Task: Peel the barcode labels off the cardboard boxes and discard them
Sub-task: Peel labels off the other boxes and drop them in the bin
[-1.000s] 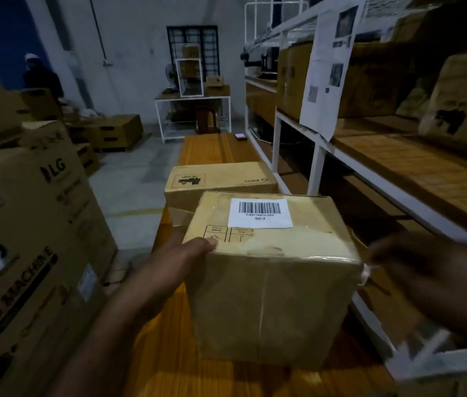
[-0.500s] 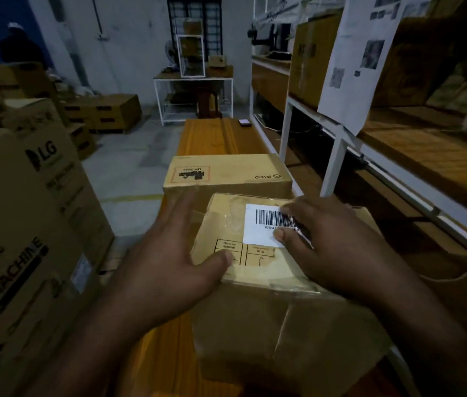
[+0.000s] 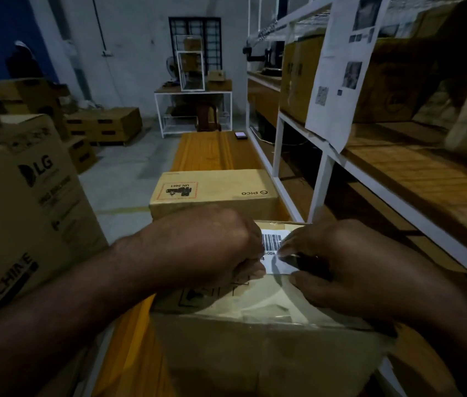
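Note:
A taped cardboard box (image 3: pixel 255 348) stands on the orange wooden bench right in front of me. A white barcode label (image 3: pixel 273 249) is stuck on its top face. My left hand (image 3: pixel 206 247) rests on the box top with curled fingers covering the label's left edge. My right hand (image 3: pixel 338 265) lies on the label's right side, fingertips pinching at its edge over the bars. Only the label's middle strip shows between the two hands. A second box (image 3: pixel 215 193) marked PICO sits just behind the first.
The orange bench (image 3: pixel 206 150) runs away from me, with a phone (image 3: pixel 240 135) at its far end. White shelving (image 3: pixel 324 173) with boxes and a hanging paper sheet lines the right. Large LG cartons (image 3: pixel 23 202) stand at the left. A person stands far back left.
My left hand moved from the box's near-left corner onto the label's left edge. My right hand shifted right and now pinches the label's right edge. The view has come closer.

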`<action>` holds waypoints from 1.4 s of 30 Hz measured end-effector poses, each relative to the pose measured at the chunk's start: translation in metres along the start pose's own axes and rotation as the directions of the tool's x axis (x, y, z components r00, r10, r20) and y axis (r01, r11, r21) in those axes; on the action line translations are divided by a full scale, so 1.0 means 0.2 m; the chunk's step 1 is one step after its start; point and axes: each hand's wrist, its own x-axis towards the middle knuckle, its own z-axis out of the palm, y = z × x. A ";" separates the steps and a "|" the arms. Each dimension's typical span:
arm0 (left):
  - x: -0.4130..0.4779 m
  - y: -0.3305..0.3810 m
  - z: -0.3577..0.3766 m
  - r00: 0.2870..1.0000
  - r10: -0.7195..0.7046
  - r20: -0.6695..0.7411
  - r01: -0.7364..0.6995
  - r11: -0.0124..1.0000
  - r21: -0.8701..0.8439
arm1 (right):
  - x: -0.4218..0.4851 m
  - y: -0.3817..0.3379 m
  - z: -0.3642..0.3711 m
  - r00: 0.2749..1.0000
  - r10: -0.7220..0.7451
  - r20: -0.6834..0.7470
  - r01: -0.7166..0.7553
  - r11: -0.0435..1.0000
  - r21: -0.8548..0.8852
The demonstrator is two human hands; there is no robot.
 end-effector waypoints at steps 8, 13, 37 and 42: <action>-0.04 0.04 0.07 0.993 0.071 -0.093 -0.069 0.997 0.020 | 0.02 -0.08 0.01 0.993 -0.116 0.017 0.117 0.977 -0.179; -0.05 0.05 0.09 0.992 0.078 -0.095 -0.073 0.996 0.060 | 0.03 -0.13 0.00 0.987 -0.162 0.021 0.163 0.969 -0.188; -0.21 -0.05 0.12 0.961 -0.065 -0.268 0.020 0.986 -0.168 | 0.05 -0.09 0.02 0.994 -0.087 -0.066 0.073 0.979 -0.191; -0.25 -0.08 0.11 0.965 -0.103 -0.243 0.039 0.966 -0.257 | 0.04 -0.09 0.05 0.991 -0.122 -0.049 0.105 0.958 -0.266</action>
